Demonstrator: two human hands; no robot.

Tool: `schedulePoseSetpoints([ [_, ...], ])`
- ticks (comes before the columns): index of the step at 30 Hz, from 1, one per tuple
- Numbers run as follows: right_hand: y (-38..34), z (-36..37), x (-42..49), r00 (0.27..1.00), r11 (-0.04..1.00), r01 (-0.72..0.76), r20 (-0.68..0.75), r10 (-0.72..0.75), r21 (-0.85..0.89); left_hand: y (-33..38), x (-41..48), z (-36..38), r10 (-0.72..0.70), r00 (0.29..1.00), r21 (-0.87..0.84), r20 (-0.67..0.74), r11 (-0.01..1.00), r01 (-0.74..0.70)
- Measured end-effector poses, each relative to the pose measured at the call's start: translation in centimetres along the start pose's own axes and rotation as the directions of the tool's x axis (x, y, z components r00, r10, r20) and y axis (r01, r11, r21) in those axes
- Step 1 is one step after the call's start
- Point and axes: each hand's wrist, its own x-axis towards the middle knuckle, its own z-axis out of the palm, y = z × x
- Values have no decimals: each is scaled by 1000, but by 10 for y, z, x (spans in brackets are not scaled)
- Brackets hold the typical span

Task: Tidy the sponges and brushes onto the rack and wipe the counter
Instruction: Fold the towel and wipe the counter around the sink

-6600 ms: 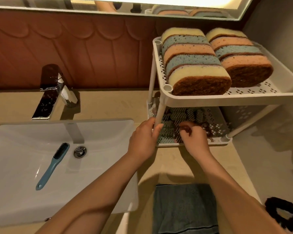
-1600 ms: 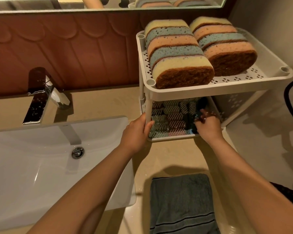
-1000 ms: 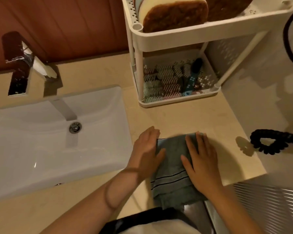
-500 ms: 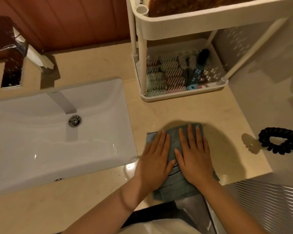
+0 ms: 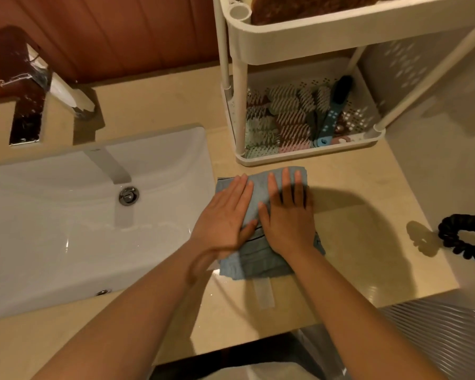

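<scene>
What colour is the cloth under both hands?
The cloth is blue-grey with thin dark stripes, clearest in the head view.

The rack's upper shelf runs off the top edge, so of the sponges only a brown strip shows. In the lower tray, the pile of ridged scrubbers is partly behind the post and front rim, and their number cannot be told. The blue brush's handle end dips behind that rim. The left hand and right hand lie flat over the cloth's middle, hiding it; the left wrist is blurred. A black coiled band is cut by the right edge, and the sink by the left.
</scene>
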Motion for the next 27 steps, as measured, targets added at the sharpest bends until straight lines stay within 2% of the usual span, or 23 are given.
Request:
schedulePoseSetpoints([
  [5, -6, 8, 14, 999, 999, -44, -32, 44, 11, -8, 16, -17, -21, 992, 84, 126, 996, 10],
  [9, -8, 7, 17, 997, 994, -68, -39, 72, 83, 1, 17, -18, -77, 988, 41, 133, 997, 72],
  [12, -6, 6, 10, 995, 996, -56, -73, 61, 67, 10, 13, -15, -119, 985, -5, 127, 993, 121],
  [16, -5, 5, -13, 998, 997, -42, -44, 45, 64, 21, -7, -5, -122, 988, -10, 95, 992, 124],
  [20, -4, 0, -48, 997, 992, -28, 72, 19, 126, 35, -40, 12, -112, 993, -53, 31, 992, 113],
  [23, -6, -3, -77, 998, 997, -14, 67, 10, 72, 46, -64, 25, -95, 992, -74, -81, 993, 89],
  [27, -15, -6, -105, 996, 999, -36, 83, 33, 38, 53, -92, 33, -111, 987, -113, -114, 989, 98],
])
